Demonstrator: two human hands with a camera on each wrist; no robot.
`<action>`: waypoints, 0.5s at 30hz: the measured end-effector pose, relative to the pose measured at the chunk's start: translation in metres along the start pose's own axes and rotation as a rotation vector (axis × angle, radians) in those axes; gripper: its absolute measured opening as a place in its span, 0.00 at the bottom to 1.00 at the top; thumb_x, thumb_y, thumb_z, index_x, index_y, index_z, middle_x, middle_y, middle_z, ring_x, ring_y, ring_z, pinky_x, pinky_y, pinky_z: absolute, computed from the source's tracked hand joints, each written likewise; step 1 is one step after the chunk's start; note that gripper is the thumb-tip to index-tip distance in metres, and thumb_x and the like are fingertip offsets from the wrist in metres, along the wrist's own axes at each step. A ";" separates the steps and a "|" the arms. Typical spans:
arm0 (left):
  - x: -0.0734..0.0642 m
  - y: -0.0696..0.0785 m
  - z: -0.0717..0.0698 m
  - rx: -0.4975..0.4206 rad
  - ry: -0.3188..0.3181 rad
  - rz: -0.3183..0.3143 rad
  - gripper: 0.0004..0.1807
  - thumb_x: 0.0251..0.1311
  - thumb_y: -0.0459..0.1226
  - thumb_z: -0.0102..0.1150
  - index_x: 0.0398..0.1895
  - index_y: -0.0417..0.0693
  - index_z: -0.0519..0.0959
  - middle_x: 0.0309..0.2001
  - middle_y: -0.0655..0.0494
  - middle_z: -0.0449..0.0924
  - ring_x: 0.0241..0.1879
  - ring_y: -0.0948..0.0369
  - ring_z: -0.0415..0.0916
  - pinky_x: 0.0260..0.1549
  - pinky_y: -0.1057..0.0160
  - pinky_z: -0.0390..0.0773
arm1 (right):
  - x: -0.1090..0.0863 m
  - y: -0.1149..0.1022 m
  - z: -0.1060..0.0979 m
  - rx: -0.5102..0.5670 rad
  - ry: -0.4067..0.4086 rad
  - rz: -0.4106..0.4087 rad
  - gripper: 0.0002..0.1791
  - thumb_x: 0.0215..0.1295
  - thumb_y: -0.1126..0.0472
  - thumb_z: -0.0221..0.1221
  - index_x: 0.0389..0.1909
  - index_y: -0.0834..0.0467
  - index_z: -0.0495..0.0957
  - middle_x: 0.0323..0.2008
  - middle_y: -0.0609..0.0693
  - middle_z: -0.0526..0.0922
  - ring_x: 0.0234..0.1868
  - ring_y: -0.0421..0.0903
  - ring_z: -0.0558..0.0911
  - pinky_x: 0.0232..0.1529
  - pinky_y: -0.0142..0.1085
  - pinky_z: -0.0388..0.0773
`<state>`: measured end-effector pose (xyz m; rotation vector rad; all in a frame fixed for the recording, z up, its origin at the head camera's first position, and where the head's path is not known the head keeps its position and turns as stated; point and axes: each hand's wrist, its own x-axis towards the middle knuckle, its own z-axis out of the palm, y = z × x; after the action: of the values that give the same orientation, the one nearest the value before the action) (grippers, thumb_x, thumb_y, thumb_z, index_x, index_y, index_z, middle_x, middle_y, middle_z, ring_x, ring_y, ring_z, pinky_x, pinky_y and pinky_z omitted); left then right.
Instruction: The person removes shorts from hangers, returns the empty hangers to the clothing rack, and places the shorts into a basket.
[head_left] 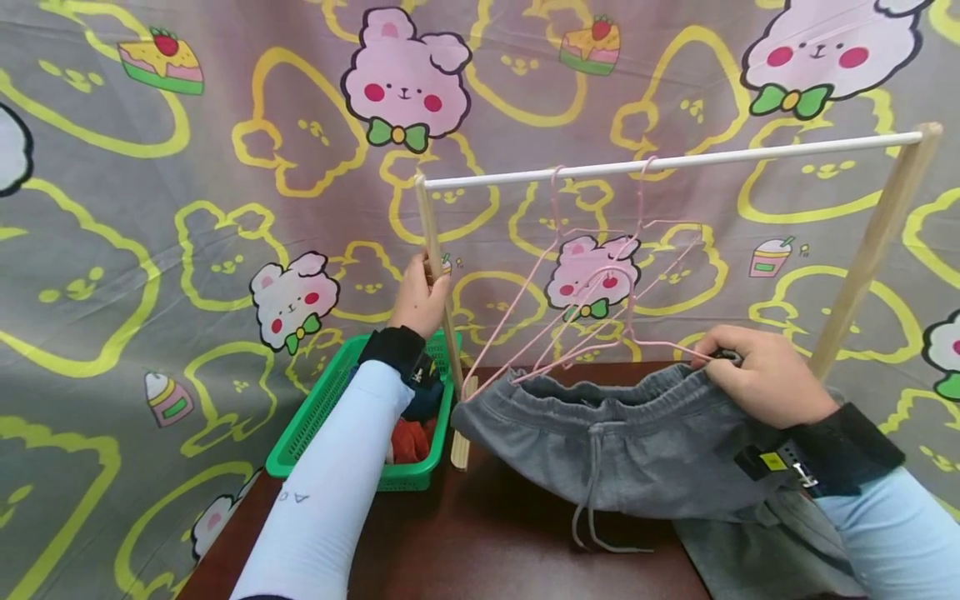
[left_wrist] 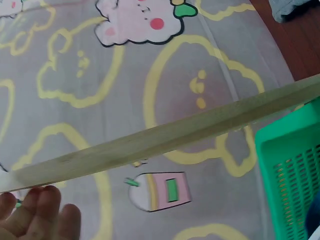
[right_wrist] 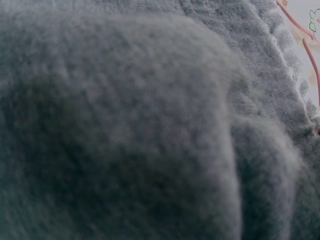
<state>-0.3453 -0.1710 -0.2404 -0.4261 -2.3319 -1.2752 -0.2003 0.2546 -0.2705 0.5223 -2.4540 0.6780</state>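
My left hand (head_left: 422,296) holds the left wooden post (head_left: 431,218) of a small clothes rack; in the left wrist view its fingertips (left_wrist: 47,200) touch the post's edge. With my right hand (head_left: 768,375) I pinch the waistband of grey drawstring sweatpants (head_left: 645,467). A pink wire hanger (head_left: 663,343) runs into that grip, its lower part hidden inside the waistband and its hook off the rod. Two more pink hangers hang from the white rod (head_left: 750,157). Blurred grey sweatpants fabric (right_wrist: 125,110) fills most of the right wrist view.
A green basket (head_left: 300,417) with dark blue and red clothes stands left of the rack, beside its wooden foot (head_left: 461,442). The rack's right post (head_left: 870,250) rises behind my right hand. Below lies a dark brown table (head_left: 510,542); a patterned curtain (head_left: 202,292) hangs behind.
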 end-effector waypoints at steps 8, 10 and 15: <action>-0.045 0.022 -0.023 0.040 -0.039 0.114 0.28 0.78 0.39 0.47 0.76 0.44 0.57 0.61 0.44 0.67 0.57 0.51 0.70 0.53 0.50 0.75 | -0.001 -0.002 0.002 -0.003 -0.001 0.021 0.11 0.60 0.69 0.58 0.28 0.50 0.83 0.31 0.45 0.82 0.29 0.44 0.74 0.28 0.37 0.69; -0.057 0.029 -0.026 0.037 -0.034 0.157 0.27 0.78 0.39 0.47 0.75 0.42 0.59 0.60 0.44 0.68 0.56 0.51 0.71 0.52 0.50 0.75 | -0.002 -0.003 0.002 -0.005 -0.003 0.030 0.10 0.60 0.69 0.58 0.28 0.51 0.83 0.31 0.46 0.82 0.30 0.45 0.74 0.28 0.38 0.69; -0.090 0.049 -0.026 0.012 -0.059 0.267 0.25 0.77 0.38 0.48 0.73 0.41 0.63 0.57 0.46 0.72 0.54 0.54 0.73 0.51 0.53 0.74 | -0.002 -0.004 0.004 -0.008 -0.016 0.041 0.09 0.61 0.68 0.58 0.29 0.52 0.83 0.32 0.47 0.82 0.31 0.47 0.74 0.28 0.39 0.67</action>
<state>-0.2398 -0.1720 -0.2395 -0.7527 -2.2377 -1.1336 -0.1979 0.2502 -0.2732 0.4768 -2.4878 0.6826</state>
